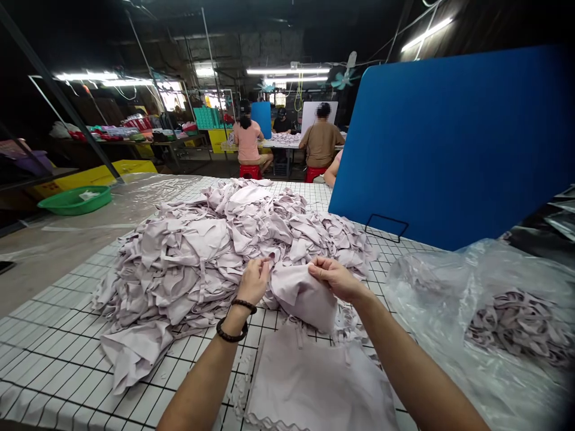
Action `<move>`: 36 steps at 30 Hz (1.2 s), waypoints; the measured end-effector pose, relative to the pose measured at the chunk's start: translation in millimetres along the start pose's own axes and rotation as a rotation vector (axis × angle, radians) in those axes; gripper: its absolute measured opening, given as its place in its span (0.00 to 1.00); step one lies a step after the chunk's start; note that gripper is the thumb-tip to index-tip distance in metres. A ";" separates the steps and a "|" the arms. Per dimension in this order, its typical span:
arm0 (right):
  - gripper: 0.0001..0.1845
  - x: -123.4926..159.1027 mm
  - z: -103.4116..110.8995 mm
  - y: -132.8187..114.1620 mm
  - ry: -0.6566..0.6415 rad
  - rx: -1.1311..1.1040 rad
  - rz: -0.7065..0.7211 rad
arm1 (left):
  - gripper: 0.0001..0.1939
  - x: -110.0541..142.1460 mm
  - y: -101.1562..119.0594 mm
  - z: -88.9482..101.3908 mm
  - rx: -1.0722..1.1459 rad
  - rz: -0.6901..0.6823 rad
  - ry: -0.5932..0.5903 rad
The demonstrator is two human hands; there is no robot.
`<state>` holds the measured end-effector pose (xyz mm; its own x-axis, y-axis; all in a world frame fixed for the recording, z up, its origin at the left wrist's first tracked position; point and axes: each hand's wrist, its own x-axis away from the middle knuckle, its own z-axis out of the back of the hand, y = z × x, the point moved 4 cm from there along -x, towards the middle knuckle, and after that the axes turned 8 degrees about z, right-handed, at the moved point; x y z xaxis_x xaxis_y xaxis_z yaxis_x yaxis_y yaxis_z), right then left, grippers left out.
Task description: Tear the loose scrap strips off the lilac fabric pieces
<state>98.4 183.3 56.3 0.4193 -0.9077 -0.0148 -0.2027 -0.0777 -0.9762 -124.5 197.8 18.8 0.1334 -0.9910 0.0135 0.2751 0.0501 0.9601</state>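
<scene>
My left hand (254,280) and my right hand (335,277) both pinch the top edge of one pale lilac fabric piece (303,296), held just above the table. The left wrist wears two dark bead bracelets. Right behind the hands lies a big heap of the same lilac fabric pieces (215,251). Under my forearms, near the table's front edge, lies a flat stack of lilac pieces (314,383). The table (49,353) is white with a black grid.
A clear plastic bag (485,323) holding more lilac pieces lies at the right. A blue divider panel (449,143) stands behind it. A green basin (74,200) sits far left on clear plastic sheeting. Other people sit on red stools at a far table.
</scene>
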 end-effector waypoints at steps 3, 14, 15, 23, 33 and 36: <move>0.19 0.9 -6.5 -25.7 -0.073 0.093 0.019 | 0.20 12.0 44.2 -11.9 0.133 -0.196 -0.151; 0.20 -6.1 -15.3 -56.4 0.094 0.289 0.160 | 0.20 28.2 100.2 -39.3 -0.141 -0.282 -0.190; 0.19 -5.5 -15.6 -51.6 0.097 0.251 0.178 | 0.19 24.9 97.6 -38.9 -0.141 -0.264 -0.236; 0.25 10.5 -29.8 12.6 -0.314 0.148 0.029 | 0.11 4.8 114.1 -17.0 -0.139 -0.365 -0.228; 0.12 32.1 -16.1 2.7 -0.565 1.135 0.189 | 0.11 -25.4 129.3 54.0 0.018 -0.480 0.127; 0.19 32.8 -4.2 -7.2 -0.406 1.371 0.309 | 0.12 -30.9 123.1 65.8 0.044 -0.472 0.133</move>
<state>109.9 152.3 63.8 0.7786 -0.6210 -0.0897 0.5573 0.7502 -0.3559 -157.4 226.4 154.9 0.1249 -0.8797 -0.4588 0.2951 -0.4086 0.8637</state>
